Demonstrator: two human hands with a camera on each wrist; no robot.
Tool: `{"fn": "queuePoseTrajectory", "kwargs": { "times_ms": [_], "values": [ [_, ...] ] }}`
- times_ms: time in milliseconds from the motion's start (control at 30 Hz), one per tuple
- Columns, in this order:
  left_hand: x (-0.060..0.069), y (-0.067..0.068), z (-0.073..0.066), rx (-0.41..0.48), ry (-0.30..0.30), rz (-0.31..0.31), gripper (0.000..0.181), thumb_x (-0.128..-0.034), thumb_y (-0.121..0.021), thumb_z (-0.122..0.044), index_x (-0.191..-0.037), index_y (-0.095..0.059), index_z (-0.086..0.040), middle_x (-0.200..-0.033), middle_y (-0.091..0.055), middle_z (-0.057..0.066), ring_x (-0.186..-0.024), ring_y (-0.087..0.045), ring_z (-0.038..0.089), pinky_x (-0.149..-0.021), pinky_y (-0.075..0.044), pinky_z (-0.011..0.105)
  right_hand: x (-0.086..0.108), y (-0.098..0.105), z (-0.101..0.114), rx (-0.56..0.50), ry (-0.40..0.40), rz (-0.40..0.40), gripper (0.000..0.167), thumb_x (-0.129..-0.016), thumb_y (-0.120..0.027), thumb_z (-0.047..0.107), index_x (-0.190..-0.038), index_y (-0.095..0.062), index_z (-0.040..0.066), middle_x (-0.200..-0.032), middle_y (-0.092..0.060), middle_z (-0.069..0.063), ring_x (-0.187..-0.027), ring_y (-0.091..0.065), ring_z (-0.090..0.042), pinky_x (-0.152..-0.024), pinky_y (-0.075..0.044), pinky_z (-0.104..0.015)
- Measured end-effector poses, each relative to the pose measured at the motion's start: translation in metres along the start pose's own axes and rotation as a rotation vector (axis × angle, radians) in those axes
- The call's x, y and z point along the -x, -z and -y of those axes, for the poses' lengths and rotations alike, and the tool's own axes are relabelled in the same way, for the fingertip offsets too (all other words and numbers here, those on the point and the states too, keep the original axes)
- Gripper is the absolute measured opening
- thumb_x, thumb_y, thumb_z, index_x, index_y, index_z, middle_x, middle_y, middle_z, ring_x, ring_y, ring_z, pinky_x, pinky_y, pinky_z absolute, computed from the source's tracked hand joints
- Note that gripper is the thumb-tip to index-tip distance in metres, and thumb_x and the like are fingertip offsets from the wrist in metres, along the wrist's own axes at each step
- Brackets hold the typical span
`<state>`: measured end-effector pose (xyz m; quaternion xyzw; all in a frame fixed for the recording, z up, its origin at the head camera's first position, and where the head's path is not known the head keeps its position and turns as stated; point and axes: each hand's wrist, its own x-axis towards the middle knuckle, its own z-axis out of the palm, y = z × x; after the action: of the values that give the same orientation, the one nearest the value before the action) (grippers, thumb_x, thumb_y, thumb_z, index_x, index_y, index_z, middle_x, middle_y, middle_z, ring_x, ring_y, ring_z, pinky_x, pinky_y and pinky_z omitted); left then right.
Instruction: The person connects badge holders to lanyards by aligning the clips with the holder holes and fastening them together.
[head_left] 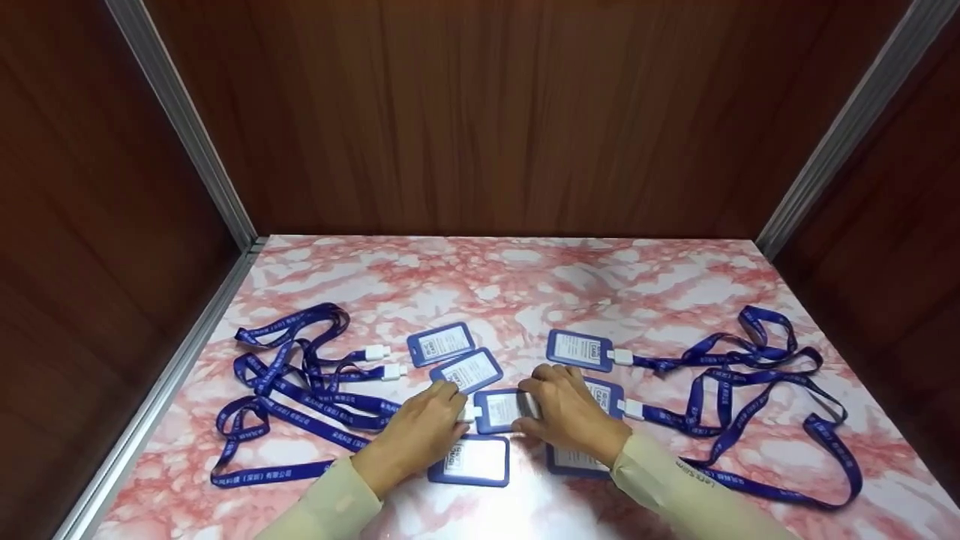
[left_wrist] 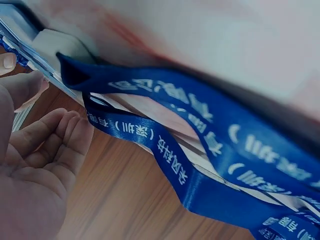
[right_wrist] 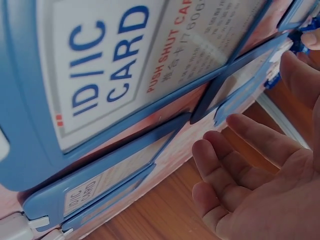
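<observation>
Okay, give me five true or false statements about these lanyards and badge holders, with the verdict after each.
1. The lanyards are blue with pale lettering. True.
2. The tabletop is plain black. False: it is patterned in pinkish red and white.
3. The right hand is at the badge holder between the hands. True.
4. The left hand is on the right-side lanyards. False: its fingertips are at a white clip.
5. The uppermost right holder has another clip at its end. True.
</observation>
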<state>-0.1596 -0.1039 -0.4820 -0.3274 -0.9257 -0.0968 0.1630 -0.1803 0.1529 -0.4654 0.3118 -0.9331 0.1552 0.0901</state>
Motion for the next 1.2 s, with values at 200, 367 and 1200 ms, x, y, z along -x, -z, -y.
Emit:
{"fn": "queuePoseTrajectory", "kwargs": {
  "times_ms": [200, 367, 1200],
  "values": [
    [0.004, 0.008, 0.005, 0.033, 0.031, -0.007, 0.032, -0.0911, -0.078, -0.027, -0.110, -0.070, -0.004, -0.102, -0.062, 0.006, -0.095, -0.060, 0.021, -0.086, -0.056, 0.037, 0.002, 0.003, 0.000, -0.046, -0.009, -0.016, 0.051, -0.079, -0.088, 0.038, -0.114, -0.073, 0.003, -0.106, -0.066, -0.010, -0.099, -0.057, -0.032, -0.093, -0.041, -0.055],
    [0.007, 0.011, 0.012, 0.029, 0.042, -0.040, 0.031, -0.0888, -0.080, -0.026, -0.110, -0.069, -0.005, -0.105, -0.064, 0.006, -0.098, -0.062, 0.023, -0.089, -0.056, 0.038, 0.004, 0.004, 0.000, -0.071, -0.022, -0.011, 0.049, -0.081, -0.088, 0.035, -0.115, -0.073, 0.004, -0.109, -0.066, -0.010, -0.102, -0.057, -0.034, -0.096, -0.040, -0.059],
    [0.014, 0.027, 0.058, -0.040, 0.186, -0.035, 0.042, -0.0878, -0.081, -0.023, -0.118, -0.067, 0.001, -0.114, -0.067, 0.016, -0.107, -0.064, 0.034, -0.096, -0.054, 0.048, 0.007, 0.013, -0.003, -0.043, -0.035, -0.009, 0.054, -0.082, -0.087, 0.038, -0.122, -0.072, 0.005, -0.122, -0.069, -0.012, -0.117, -0.060, -0.032, -0.107, -0.035, -0.061]
  ]
}}
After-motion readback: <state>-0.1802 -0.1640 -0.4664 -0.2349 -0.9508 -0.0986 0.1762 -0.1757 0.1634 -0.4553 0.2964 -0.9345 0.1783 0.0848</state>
